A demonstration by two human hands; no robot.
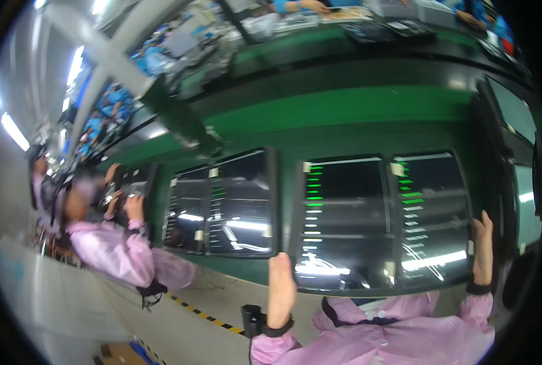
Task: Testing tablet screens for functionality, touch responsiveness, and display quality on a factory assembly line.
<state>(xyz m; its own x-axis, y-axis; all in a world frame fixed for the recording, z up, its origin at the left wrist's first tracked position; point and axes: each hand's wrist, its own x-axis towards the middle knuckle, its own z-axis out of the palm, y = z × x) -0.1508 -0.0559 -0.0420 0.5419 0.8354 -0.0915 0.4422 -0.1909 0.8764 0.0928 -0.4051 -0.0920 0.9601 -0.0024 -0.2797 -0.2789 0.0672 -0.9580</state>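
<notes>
In front of me on the green bench lies a black tray (pixel 394 226) with two glossy dark panels side by side. The left panel (pixel 347 207) and the right panel (pixel 428 216) both carry small pale tabs, a column of green and white marks, and bright lamp reflections. My left hand (pixel 281 289) grips the tray's near left side, its fingers partly hidden. At the right edge, my right hand (pixel 483 246) holds the opposite side, thumb raised. Another tray with two similar panels (pixel 239 201) lies just left, close to my left fingertips.
Farther left, a co-worker in pink (pixel 116 246) handles small items at the bench. Upright trays with pale panels (pixel 514 109) stand at my right. A green belt (pixel 344 109) runs beyond, with people in blue across it. A dark-green post (pixel 180 118) rises behind the left tray.
</notes>
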